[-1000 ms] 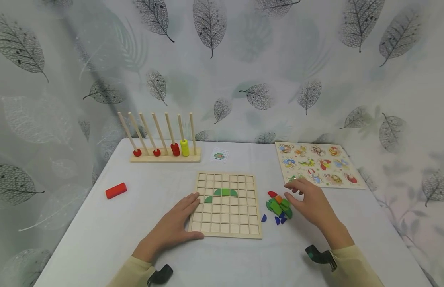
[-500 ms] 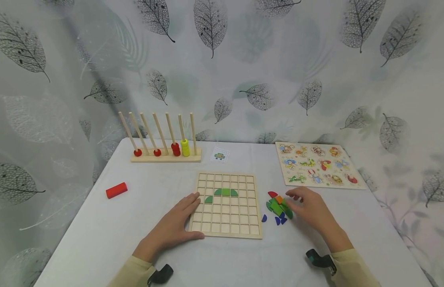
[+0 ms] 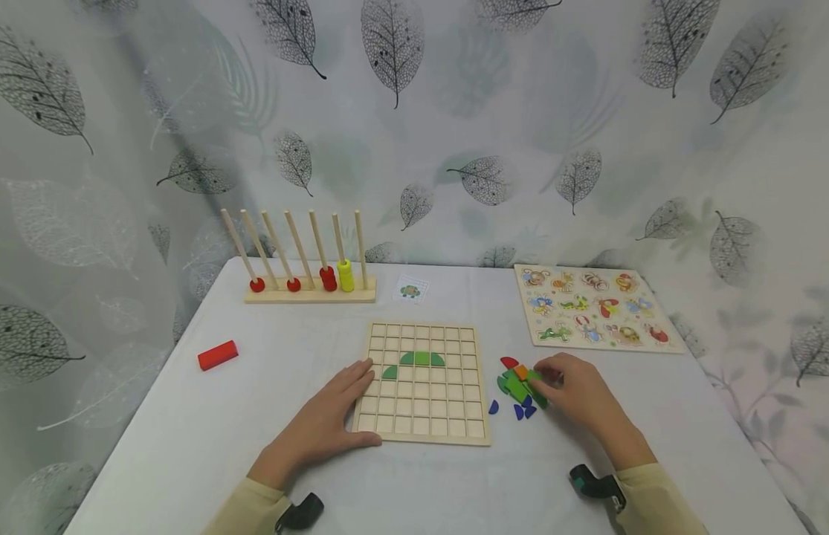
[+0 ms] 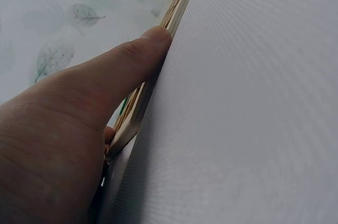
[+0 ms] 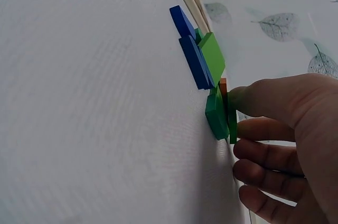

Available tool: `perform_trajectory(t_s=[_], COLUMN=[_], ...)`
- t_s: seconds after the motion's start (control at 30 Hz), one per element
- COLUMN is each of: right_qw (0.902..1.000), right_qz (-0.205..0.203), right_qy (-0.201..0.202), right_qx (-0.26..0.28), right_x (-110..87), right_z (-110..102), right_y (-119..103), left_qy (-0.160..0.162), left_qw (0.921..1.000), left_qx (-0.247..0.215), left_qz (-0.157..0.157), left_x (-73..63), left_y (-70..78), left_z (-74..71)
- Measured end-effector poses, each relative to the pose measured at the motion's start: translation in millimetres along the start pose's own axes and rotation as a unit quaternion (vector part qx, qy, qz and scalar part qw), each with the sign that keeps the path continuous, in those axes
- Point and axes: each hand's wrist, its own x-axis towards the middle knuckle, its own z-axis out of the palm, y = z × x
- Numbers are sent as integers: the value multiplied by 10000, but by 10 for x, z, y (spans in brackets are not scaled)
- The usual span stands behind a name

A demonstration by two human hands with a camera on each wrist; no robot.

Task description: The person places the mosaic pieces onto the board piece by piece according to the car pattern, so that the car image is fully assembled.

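Observation:
A wooden grid board [image 3: 421, 442] lies flat on the table, with green quarter-round pieces [image 3: 389, 372] and a light green square [image 3: 422, 359] in its upper cells. My left hand [image 3: 327, 416] rests at the board's lower left corner, fingers straight along the left side and thumb on the front edge. Right of the board is a small pile of green pieces [image 3: 516, 388], an orange one [image 3: 520, 372] and blue ones [image 3: 519, 412]. There my right hand [image 3: 578, 386] pinches a green tile [image 5: 233, 121] between thumb and index finger, its other fingers curled.
A peg stand [image 3: 310, 295] with red and yellow rings stands at the back left. Next to it lies a small picture card [image 3: 410, 289]. An insect puzzle board [image 3: 591, 308] lies at the back right. A red cylinder [image 3: 217, 355] lies on the left.
My right hand has come down toward the pile, and its thumb and index finger have closed on a green tile. The left hand and the board have stayed in place.

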Motion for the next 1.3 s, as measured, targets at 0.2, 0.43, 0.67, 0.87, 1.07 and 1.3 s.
perform_trajectory(t_s=[0.2, 0.43, 0.67, 0.87, 1.07, 1.3], right_qw=[10000, 9999, 9995, 9989, 9982, 9970], right_qz=[78, 47, -109, -286, -400, -504], right_qy=[-12, 94, 262, 362, 425, 576], right_qx=[21, 118, 110, 121, 126, 149], right_x=[12, 3, -3, -6, -16, -33], right_z=[15, 30, 39, 15, -20, -32], right_y=[-3, -26, -19, -19, -41, -84], left_qy=[-10, 9, -1, 56, 59, 36], left_qw=[10000, 10000, 10000, 9999, 9999, 9999], left_qx=[-12, -13, 8, -53, -47, -80], left_qz=[-29, 3, -12, 92, 111, 59], left_x=[0, 4, 8, 1, 2, -4], left_y=[1, -5, -10, 1, 5, 1], left_z=[-4, 0, 5, -15, -17, -17])
